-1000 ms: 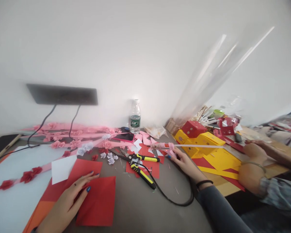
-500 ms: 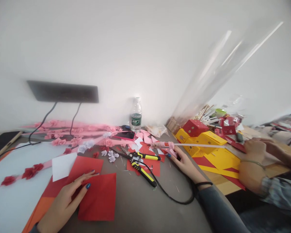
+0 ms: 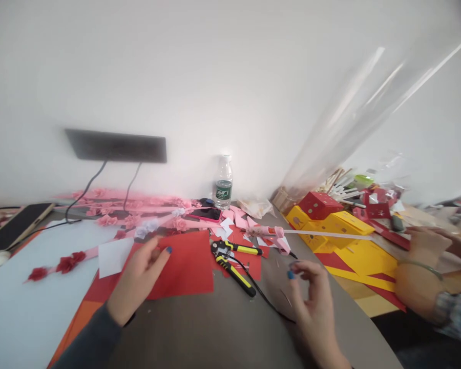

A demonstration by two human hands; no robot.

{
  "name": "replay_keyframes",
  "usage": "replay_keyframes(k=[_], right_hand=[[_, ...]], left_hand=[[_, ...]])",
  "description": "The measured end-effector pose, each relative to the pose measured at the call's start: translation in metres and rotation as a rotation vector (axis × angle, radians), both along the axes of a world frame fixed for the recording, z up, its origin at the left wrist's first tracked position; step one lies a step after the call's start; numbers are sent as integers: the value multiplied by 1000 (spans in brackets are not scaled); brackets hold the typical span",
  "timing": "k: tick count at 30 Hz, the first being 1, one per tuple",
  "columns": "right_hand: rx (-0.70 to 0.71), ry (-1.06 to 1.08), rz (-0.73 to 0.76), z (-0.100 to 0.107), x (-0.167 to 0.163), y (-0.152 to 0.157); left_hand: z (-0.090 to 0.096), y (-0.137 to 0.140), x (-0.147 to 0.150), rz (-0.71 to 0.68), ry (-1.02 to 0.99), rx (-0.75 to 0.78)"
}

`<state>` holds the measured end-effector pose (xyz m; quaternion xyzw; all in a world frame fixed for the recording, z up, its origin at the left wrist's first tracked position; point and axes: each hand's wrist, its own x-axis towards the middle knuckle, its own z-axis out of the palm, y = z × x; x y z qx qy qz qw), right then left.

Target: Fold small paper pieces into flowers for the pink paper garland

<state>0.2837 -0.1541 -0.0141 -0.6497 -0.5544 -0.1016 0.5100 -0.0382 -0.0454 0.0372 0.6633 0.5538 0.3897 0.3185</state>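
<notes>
My left hand [image 3: 140, 277] has a square sheet of red paper [image 3: 188, 266] pinched between thumb and fingers, lifted over the grey table. Off to the right, my right hand [image 3: 315, 302] is raised above the tabletop, its fingers bent, the thumb apart from them and nothing between. Between the hands lie pliers [image 3: 236, 271] with yellow and black handles; the red sheet overlaps their jaws. Just beyond, a pink glue gun [image 3: 267, 232] rests on paper scraps, a long white glue stick [image 3: 326, 234] jutting from its back and a black cord trailing off.
Pink paper strips with flowers [image 3: 130, 220] run along the wall, beside a water bottle [image 3: 223, 187] and a phone [image 3: 205, 214]. White sheets [image 3: 42, 271] cover the left. At right stand yellow boxes [image 3: 330, 230] and a red box [image 3: 319, 205]; a co-worker's hands [image 3: 426, 251] are beyond.
My left hand has picked up the red sheet and moved it up and right. My right hand has left the glue gun and come nearer to me. The view has turned slightly left.
</notes>
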Motion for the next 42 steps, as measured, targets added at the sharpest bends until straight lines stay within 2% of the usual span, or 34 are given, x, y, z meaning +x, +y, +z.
replay_keyframes(k=[3, 5, 8, 11, 14, 17, 20, 24, 28, 32, 36, 39, 42], right_hand=[[66, -248, 307, 17, -48, 19], [39, -414, 409, 26, -66, 41], [-23, -504, 428, 33, -75, 74], [22, -555, 444, 32, -77, 96], [29, -551, 432, 26, -82, 107], [24, -530, 418, 20, -85, 112], [48, -463, 424, 17, -81, 115], [57, -376, 508, 15, -74, 119], [31, -416, 550, 16, -76, 117], [1, -522, 566, 23, -84, 111], [-9, -537, 628, 28, -89, 112], [50, -449, 638, 26, -86, 118], [110, -263, 616, 22, -79, 125]], left_hand=[[-4, 23, 32, -106, -286, -153], [-10, 35, 50, -178, -475, -260], [-21, 45, 68, -185, -689, -343], [-27, 49, 75, -132, -876, -343], [-30, 48, 76, -38, -1062, -328], [-30, 47, 75, -20, -1183, -389], [-28, 44, 74, -55, -1192, -451], [-25, 40, 74, -186, -1103, -525], [-26, 37, 75, -232, -1074, -520], [-29, 37, 77, -211, -1122, -469], [-29, 39, 76, -180, -1165, -466], [-28, 42, 74, -111, -1195, -454], [-27, 46, 71, 4, -1209, -410]])
